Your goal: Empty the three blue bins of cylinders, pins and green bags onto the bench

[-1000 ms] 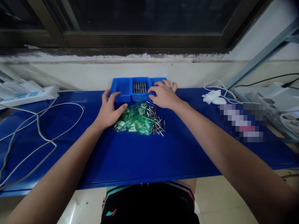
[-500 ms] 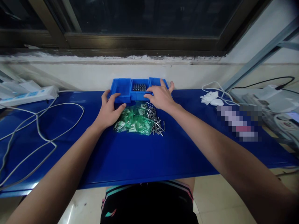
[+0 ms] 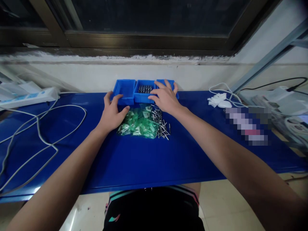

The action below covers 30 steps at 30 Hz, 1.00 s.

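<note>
Three blue plastic bins stand in a row against the wall. My left hand (image 3: 111, 112) rests with fingers spread at the left and front of the left bin (image 3: 127, 100), which shows nothing inside. Dark metal cylinders (image 3: 145, 89) lie lined up in the middle bin (image 3: 141, 98). My right hand (image 3: 167, 98) reaches over the middle and right bins, its fingers apart and touching their rims; it hides much of the right bin (image 3: 171, 82). In front of the bins lie green-tinted plastic packets (image 3: 141, 125) beside a loose heap of thin, rivet-like metal pins (image 3: 164, 129).
White cables (image 3: 57, 141) loop over the left of the blue table (image 3: 149, 163), near a power strip (image 3: 31, 98). On the right are crumpled white tissue (image 3: 217, 100), a white cable and a blurred-out item (image 3: 245, 125). A metal frame post (image 3: 267, 61) rises there.
The middle and right bins sit slightly farther right, and the right hand's fingers have shifted a little over their rims. My left hand has hardly moved.
</note>
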{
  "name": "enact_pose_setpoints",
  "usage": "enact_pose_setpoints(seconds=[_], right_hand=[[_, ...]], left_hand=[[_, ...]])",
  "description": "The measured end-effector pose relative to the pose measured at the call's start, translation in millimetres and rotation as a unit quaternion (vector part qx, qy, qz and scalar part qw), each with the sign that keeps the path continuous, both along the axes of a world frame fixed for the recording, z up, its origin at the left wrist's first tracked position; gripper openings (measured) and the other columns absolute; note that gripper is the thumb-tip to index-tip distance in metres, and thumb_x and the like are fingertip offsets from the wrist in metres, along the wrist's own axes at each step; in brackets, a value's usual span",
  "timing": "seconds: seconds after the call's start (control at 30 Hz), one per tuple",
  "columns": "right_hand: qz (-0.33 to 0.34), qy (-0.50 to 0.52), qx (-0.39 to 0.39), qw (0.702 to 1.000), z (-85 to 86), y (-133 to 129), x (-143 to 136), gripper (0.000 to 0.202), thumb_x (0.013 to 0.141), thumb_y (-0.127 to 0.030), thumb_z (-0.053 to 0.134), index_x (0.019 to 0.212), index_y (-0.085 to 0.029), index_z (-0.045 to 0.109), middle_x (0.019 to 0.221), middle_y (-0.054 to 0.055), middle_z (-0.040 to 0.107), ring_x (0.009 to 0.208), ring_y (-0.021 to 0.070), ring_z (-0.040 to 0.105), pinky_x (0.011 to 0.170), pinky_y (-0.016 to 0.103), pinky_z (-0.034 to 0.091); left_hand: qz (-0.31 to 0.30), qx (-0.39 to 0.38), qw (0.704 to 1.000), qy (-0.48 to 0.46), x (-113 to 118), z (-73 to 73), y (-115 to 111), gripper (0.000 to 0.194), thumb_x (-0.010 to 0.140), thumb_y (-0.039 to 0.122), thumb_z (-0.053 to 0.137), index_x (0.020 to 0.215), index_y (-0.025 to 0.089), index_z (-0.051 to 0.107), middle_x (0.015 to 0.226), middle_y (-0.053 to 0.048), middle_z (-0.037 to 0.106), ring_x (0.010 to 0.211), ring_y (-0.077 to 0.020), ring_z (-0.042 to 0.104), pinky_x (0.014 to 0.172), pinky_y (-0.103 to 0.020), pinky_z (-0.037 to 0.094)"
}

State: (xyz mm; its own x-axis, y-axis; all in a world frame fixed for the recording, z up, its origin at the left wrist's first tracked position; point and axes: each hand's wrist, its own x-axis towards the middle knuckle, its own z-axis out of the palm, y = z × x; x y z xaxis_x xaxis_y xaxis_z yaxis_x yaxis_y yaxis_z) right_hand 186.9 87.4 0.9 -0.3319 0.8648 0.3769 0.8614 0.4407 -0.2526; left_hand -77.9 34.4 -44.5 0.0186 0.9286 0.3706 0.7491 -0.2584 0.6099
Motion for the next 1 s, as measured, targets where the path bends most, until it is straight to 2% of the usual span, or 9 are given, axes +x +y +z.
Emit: enact_pose_setpoints(seconds=[0.13, 0.33, 0.47, 0.67, 0.77, 0.87, 0.93, 0.97, 1.0], right_hand=[[0.058, 0.024, 0.009, 0.998, -5.2, 4.0, 5.3, 0.026, 0.104, -0.032, 0.056, 0.109, -0.027, 0.081, 0.15, 0.005, 0.064, 0.15, 0.0413, 0.046, 0.122, 0.082, -0.001], [0.153, 0.065, 0.036, 0.985, -12.0, 5.1, 14.5, 0.028, 0.106, -0.028, 0.052, 0.106, -0.027, 0.08, 0.131, 0.003, 0.076, 0.135, 0.0303, 0.063, 0.128, 0.073, -0.006], [0.187, 0.094, 0.067, 0.975, -13.5, 1.8, 16.7, 0.026, 0.105, -0.027, 0.053, 0.101, -0.022, 0.079, 0.117, 0.004, 0.079, 0.128, 0.028, 0.068, 0.132, 0.066, 0.006], [0.212, 0.128, 0.107, 0.963, -14.4, 1.9, 23.0, 0.024, 0.104, -0.026, 0.055, 0.101, -0.021, 0.078, 0.114, 0.005, 0.078, 0.124, 0.0265, 0.069, 0.13, 0.06, 0.028], [0.225, 0.151, 0.137, 0.953, -9.2, 0.0, 25.8, 0.023, 0.104, -0.025, 0.055, 0.098, -0.021, 0.077, 0.11, 0.005, 0.078, 0.117, 0.0246, 0.072, 0.127, 0.056, 0.036], [0.227, 0.162, 0.169, 0.945, -0.8, -7.0, 27.3, 0.021, 0.103, -0.025, 0.057, 0.096, -0.021, 0.077, 0.107, 0.003, 0.078, 0.113, 0.0232, 0.073, 0.123, 0.052, 0.042], [0.222, 0.159, 0.187, 0.944, 5.1, -14.4, 27.2, 0.021, 0.103, -0.027, 0.058, 0.095, -0.022, 0.076, 0.105, 0.003, 0.078, 0.112, 0.0231, 0.073, 0.121, 0.051, 0.045], [0.219, 0.157, 0.192, 0.944, 7.9, -18.8, 26.6, 0.021, 0.103, -0.028, 0.058, 0.096, -0.022, 0.076, 0.105, 0.003, 0.078, 0.112, 0.0234, 0.073, 0.121, 0.051, 0.045], [0.216, 0.156, 0.196, 0.944, 10.7, -23.5, 25.6, 0.021, 0.104, -0.028, 0.058, 0.096, -0.023, 0.076, 0.105, 0.003, 0.078, 0.113, 0.0239, 0.073, 0.121, 0.052, 0.045]], left_hand=[[0.021, 0.006, 0.999, 0.033, 2.4, 3.2, -3.0, 0.067, 0.088, 0.054, 0.07, 0.146, 0.024, 0.054, 0.166, -0.018, 0.024, 0.159, -0.0456, 0.023, 0.125, -0.065, 0.033], [0.025, 0.009, 0.999, 0.039, 2.1, 4.5, -3.5, 0.066, 0.089, 0.054, 0.069, 0.145, 0.024, 0.055, 0.167, -0.017, 0.025, 0.157, -0.0462, 0.027, 0.128, -0.064, 0.029], [0.027, 0.004, 0.999, 0.046, 1.8, 4.1, -3.1, 0.068, 0.089, 0.053, 0.068, 0.147, 0.022, 0.054, 0.166, -0.02, 0.026, 0.158, -0.0461, 0.024, 0.127, -0.064, 0.03], [0.025, 0.014, 0.999, 0.036, 2.0, 2.3, -2.6, 0.068, 0.088, 0.059, 0.068, 0.145, 0.024, 0.056, 0.165, -0.019, 0.027, 0.156, -0.0475, 0.028, 0.124, -0.066, 0.034], [0.028, -0.001, 0.999, 0.017, 3.0, 1.5, -2.1, 0.069, 0.091, 0.065, 0.064, 0.147, 0.026, 0.056, 0.165, -0.018, 0.026, 0.154, -0.0462, 0.033, 0.123, -0.064, 0.035], [0.051, 0.005, 0.999, 0.007, 5.9, 7.6, -5.3, 0.068, 0.094, 0.066, 0.059, 0.149, 0.026, 0.055, 0.166, -0.017, 0.024, 0.15, -0.0445, 0.038, 0.124, -0.064, 0.033], [0.082, 0.062, 0.995, 0.014, 9.9, 17.9, -11.1, 0.066, 0.094, 0.066, 0.06, 0.146, 0.025, 0.058, 0.163, -0.017, 0.032, 0.147, -0.0435, 0.041, 0.124, -0.065, 0.03], [0.093, 0.097, 0.991, 0.011, 12.8, 24.6, -15.0, 0.064, 0.094, 0.066, 0.061, 0.143, 0.024, 0.061, 0.157, -0.017, 0.041, 0.143, -0.0421, 0.045, 0.122, -0.064, 0.032], [0.089, 0.121, 0.989, -0.015, 16.4, 31.8, -19.3, 0.06, 0.096, 0.065, 0.059, 0.139, 0.023, 0.062, 0.145, -0.016, 0.053, 0.133, -0.0385, 0.054, 0.117, -0.06, 0.039]])
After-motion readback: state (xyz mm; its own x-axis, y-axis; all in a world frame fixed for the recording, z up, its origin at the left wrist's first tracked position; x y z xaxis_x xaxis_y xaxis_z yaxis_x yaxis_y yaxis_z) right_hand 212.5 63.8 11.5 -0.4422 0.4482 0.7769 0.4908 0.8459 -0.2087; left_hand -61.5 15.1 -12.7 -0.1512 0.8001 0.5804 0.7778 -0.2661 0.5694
